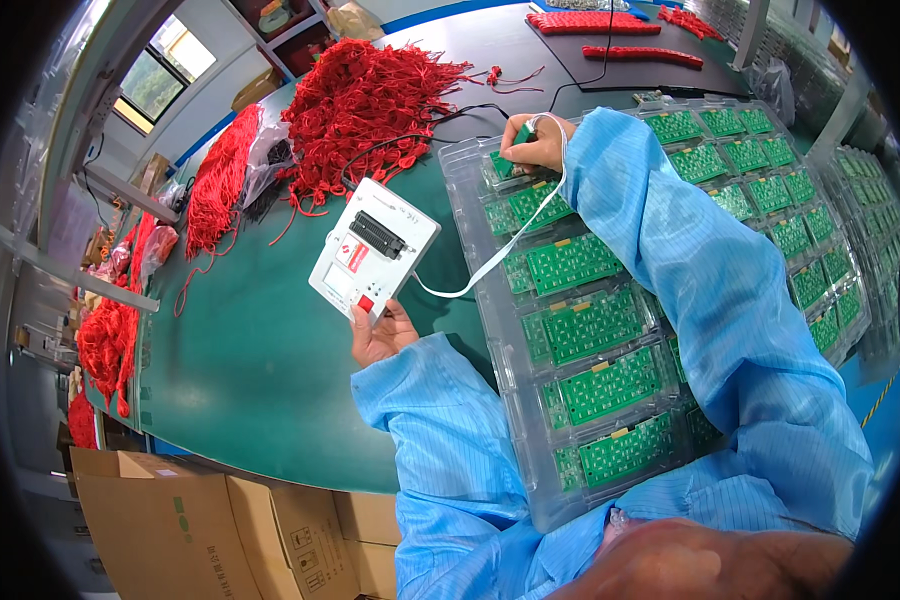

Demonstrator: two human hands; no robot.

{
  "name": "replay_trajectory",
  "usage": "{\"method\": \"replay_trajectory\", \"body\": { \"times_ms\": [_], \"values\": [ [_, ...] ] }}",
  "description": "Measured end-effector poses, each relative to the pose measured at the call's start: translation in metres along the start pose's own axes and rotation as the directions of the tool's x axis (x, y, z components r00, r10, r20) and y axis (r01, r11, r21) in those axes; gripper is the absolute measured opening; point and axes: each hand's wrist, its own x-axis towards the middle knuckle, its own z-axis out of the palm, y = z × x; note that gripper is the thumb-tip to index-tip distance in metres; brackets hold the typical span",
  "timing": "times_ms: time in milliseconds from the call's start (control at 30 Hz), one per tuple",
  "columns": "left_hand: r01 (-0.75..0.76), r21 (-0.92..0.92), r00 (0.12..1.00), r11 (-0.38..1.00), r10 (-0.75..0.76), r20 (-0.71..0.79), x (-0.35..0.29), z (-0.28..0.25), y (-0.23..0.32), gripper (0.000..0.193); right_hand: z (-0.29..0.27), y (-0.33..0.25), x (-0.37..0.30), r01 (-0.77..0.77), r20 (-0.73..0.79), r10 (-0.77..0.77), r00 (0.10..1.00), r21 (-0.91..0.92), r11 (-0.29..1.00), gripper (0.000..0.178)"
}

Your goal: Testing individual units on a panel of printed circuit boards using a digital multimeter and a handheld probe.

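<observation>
My left hand [382,338] grips the lower edge of a white programmer box [380,262]. The box carries a black socket, a red label and a red button by my thumb. A flat white cable [488,265] runs from its side up to my right hand [538,150]. Pinched there is a small green connector board [523,134], partly covered by my fingers. That hand is over the far left corner of a clear plastic tray [482,300], above a green circuit board [505,165]. Whether the connector touches the board is hidden. More green circuit boards [575,262] sit in the tray's pockets.
Red wire bundles [365,110] pile up on the green table [260,370], with more wires [225,180] at the left. A dark cable [410,138] crosses behind the box. Cardboard boxes [170,520] stand below the near edge. Another board tray [875,210] is at the far right.
</observation>
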Motion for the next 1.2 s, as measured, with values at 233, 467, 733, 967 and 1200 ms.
{"method": "replay_trajectory", "body": {
  "times_ms": [233,467,733,967,1200],
  "values": [
    [-0.003,-0.003,1.000,1.000,0.003,0.006,-0.001,0.001,0.000,0.039,0.002,0.001,0.001,-0.015,-0.024,0.013,1.000,-0.072,0.997,0.008],
    [-0.006,-0.009,1.000,1.000,0.006,-0.026,-0.001,0.000,0.000,0.039,0.003,0.002,0.002,-0.004,-0.022,0.003,1.000,-0.052,0.999,0.008],
    [0.013,-0.011,0.999,1.000,-0.013,0.041,0.002,-0.004,0.001,0.041,0.005,-0.003,0.001,-0.016,-0.014,0.015,1.000,-0.084,0.996,0.013],
    [-0.002,0.005,0.999,1.000,0.002,0.050,-0.002,-0.002,0.002,0.043,0.008,-0.003,0.003,-0.031,-0.026,0.029,0.999,-0.089,0.996,0.013],
    [0.031,0.017,0.990,0.999,-0.033,0.140,0.004,-0.002,-0.005,0.040,0.000,0.007,0.002,-0.002,-0.079,-0.009,0.997,-0.126,0.992,0.011]
  ]
}}
